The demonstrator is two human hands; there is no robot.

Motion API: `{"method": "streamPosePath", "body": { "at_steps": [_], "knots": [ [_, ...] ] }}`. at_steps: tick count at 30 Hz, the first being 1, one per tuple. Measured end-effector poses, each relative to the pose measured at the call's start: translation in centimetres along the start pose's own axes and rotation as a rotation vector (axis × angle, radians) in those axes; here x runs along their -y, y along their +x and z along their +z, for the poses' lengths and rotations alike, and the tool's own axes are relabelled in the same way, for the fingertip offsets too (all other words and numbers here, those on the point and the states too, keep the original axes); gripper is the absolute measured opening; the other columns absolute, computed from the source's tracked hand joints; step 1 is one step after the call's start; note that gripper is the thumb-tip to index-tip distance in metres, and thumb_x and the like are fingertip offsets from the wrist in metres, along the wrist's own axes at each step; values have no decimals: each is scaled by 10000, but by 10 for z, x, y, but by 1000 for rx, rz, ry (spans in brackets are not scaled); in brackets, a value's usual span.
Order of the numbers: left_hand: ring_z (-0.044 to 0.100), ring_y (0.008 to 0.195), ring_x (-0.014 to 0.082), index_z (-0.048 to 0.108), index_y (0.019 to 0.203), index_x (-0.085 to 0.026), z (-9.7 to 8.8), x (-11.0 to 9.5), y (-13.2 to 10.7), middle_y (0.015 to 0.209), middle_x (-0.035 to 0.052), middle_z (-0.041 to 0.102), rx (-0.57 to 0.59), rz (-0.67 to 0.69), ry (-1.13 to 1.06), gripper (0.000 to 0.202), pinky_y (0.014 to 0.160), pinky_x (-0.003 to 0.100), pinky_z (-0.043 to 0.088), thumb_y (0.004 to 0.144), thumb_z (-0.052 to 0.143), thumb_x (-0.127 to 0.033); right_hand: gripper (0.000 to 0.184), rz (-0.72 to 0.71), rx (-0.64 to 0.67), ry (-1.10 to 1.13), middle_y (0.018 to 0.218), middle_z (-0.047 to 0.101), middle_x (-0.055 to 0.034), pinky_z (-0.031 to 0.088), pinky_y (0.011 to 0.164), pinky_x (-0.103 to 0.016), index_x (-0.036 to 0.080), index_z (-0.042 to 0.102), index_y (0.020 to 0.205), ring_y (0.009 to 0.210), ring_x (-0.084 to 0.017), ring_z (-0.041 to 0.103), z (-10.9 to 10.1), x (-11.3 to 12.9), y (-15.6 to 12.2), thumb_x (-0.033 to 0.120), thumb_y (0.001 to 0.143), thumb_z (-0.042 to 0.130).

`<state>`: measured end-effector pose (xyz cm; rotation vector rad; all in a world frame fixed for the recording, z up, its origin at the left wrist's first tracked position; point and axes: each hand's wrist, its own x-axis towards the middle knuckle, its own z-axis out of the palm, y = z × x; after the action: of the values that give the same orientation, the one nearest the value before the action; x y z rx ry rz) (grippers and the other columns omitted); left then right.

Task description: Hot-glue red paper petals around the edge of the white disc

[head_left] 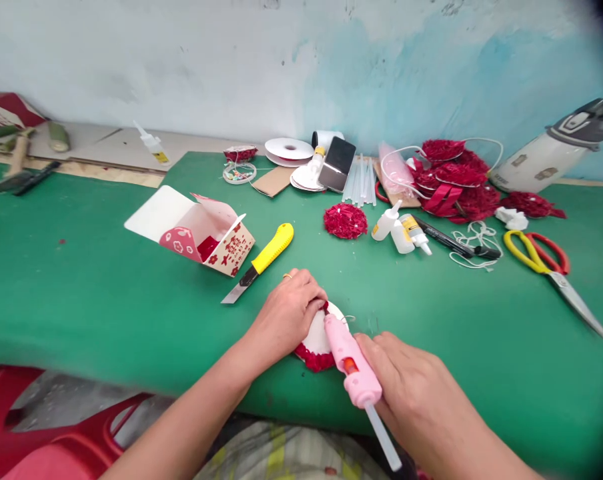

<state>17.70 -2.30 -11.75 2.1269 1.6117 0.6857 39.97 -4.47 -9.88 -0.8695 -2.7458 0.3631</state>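
Observation:
My right hand (406,377) is wrapped round a pink hot glue gun (354,363) with a clear glue stick (383,437) poking out of its back end. The gun's nozzle points at the upper part of a white disc (317,335) lying on the green table. Red ruffled ribbon (317,361) runs along the disc's lower left edge. My left hand (292,310) is closed at the disc's upper left, its fingertips pinching a small bit of the red ribbon by the nozzle. Part of the disc is hidden under my left hand and the gun.
Left of my hands lie a yellow utility knife (273,250), blade out, and an open patterned box (226,250). Beyond are a finished red round (345,221), small glue bottles (404,232), glue sticks (360,181) and a phone (337,163). Scissors (551,270) lie at right, near a bottle (546,150).

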Motion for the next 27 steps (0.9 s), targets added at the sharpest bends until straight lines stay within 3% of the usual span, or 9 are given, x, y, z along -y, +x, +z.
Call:
{"method": "streamPosePath", "body": {
  "at_steps": [6, 17, 27],
  "knots": [
    [520, 843, 195, 651, 803, -176, 3, 0, 1, 866, 56, 594, -41, 40, 36, 213, 803, 360, 419, 912, 473, -135, 329, -65, -17, -121, 797, 604, -72, 401, 576, -348, 113, 452, 1181, 649, -207, 495, 1, 4, 0, 23, 867, 413],
    [526, 840, 200, 680, 786, -166, 5, 2, 1, 856, 63, 595, -69, 62, 82, 216, 809, 360, 422, 890, 496, -122, 126, 14, -40, -74, 778, 564, -62, 367, 576, -315, 137, 531, 1016, 675, -199, 498, -5, 12, -9, 136, 946, 426],
    [537, 863, 202, 701, 791, -149, 3, 0, 2, 868, 72, 618, -39, 14, 52, 201, 830, 362, 438, 862, 524, -88, 222, 45, -3, -46, 770, 536, -48, 320, 564, -311, 147, 552, 1036, 664, -198, 470, -9, 12, -7, 230, 1003, 349]
  ]
}}
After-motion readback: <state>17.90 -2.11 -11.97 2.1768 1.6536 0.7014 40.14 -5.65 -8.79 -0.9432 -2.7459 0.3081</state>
